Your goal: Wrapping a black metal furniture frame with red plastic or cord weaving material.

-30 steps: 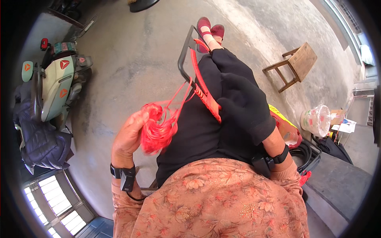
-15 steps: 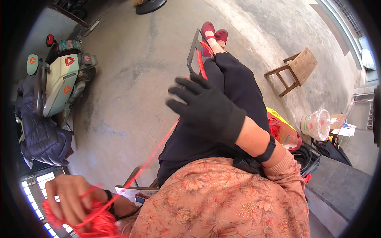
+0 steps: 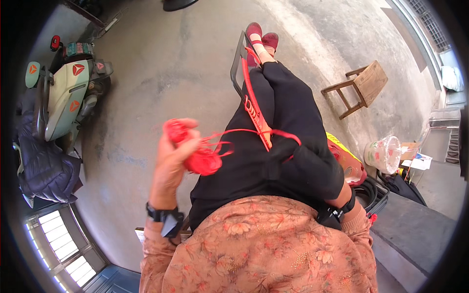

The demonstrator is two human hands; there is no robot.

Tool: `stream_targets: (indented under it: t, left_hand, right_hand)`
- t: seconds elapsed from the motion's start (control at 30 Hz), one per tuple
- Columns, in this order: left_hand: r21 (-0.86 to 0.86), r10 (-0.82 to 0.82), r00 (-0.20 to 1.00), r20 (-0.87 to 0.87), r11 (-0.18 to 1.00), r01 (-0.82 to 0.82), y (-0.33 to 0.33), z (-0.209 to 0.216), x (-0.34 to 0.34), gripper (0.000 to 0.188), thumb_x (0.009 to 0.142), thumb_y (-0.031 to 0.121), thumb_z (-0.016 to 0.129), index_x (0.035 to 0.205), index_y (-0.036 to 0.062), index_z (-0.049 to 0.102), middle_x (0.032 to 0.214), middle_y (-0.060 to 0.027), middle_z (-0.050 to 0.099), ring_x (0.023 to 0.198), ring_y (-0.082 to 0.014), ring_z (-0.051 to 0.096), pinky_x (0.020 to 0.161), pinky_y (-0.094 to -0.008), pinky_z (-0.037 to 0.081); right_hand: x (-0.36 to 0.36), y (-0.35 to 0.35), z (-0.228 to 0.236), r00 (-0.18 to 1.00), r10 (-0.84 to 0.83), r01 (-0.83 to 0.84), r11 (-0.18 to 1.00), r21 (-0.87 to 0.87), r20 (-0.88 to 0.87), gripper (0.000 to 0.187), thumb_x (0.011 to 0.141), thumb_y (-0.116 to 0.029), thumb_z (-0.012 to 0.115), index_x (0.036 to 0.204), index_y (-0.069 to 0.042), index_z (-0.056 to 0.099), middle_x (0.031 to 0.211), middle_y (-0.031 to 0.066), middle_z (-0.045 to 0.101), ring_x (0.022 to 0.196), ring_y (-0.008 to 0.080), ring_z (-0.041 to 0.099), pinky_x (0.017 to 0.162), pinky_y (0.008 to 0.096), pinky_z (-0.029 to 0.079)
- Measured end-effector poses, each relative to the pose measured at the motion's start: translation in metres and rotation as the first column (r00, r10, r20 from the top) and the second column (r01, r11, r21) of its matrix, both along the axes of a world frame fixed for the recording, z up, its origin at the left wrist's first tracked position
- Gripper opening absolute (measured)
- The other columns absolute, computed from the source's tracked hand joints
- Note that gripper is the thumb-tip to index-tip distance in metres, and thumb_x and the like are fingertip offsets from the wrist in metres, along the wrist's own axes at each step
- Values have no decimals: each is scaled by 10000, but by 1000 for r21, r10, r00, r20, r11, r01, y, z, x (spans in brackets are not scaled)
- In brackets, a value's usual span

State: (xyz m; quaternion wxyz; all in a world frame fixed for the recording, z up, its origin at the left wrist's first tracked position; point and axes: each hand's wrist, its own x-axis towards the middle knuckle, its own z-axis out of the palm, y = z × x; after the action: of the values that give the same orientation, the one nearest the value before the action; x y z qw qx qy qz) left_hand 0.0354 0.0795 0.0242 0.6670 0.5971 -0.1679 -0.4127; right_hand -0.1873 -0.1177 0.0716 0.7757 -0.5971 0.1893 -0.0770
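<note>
My bare left hand is closed round a loose bundle of red cord, left of my thighs. From the bundle a strand runs right to a flat red woven band, crosses it near its lower end and loops toward my right hand. Over my lap, my black-gloved right hand has its fingers bent at that cord loop; the dark glove blends into my black trousers. The band stretches along my legs from a dark metal frame by my shins and red shoes.
A wooden stool stands on the concrete floor to the right. Beside my right thigh are a red and yellow bag, a clear plastic-wrapped tub and a grey bench. A scooter with a dark padded jacket is at the left.
My left hand has come up and right from the lower left with the red bundle. My right hand has dropped from above my thighs onto my lap, at the cord.
</note>
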Motion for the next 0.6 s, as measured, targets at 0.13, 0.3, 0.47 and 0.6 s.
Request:
stream_targets:
  t: [0.13, 0.3, 0.47, 0.6]
  left_hand:
    - [127, -84, 929, 360, 991, 41, -71, -8, -27, 454, 731, 63, 756, 1134, 21, 549, 823, -3, 594, 699, -83, 569, 631, -229, 466]
    - [102, 68, 732, 677, 977, -185, -110, -27, -50, 426, 673, 89, 766, 1050, 17, 581, 846, -63, 658, 735, -142, 629, 704, -290, 514]
    - [190, 2, 855, 519, 975, -118, -104, -31, -37, 418, 696, 131, 780, 1052, 34, 583, 846, -39, 625, 768, -124, 612, 726, -280, 504]
    - [-78, 123, 990, -75, 989, -129, -85, 11, 2, 465, 829, 79, 656, 1259, 13, 491, 1023, -63, 609, 938, -153, 598, 876, -321, 480]
  right_hand:
    - [-9, 8, -3, 999, 49, -49, 938, 343, 8, 278, 977, -210, 502, 1022, 23, 646, 883, 18, 657, 770, 83, 564, 718, 245, 462]
    - [-25, 5, 14, 992, -15, 59, 932, 358, -124, 275, 970, -209, 503, 910, 13, 653, 873, 55, 661, 811, 123, 606, 753, 269, 483]
    - [-29, -13, 25, 1000, 12, -17, 909, 417, 17, 191, 937, -155, 520, 908, -33, 664, 822, 92, 654, 778, 185, 628, 750, 295, 495]
    - [-5, -61, 24, 972, -162, 233, 745, -625, 170, 231, 883, -153, 561, 1051, -16, 640, 935, 150, 654, 887, 265, 642, 819, 319, 497]
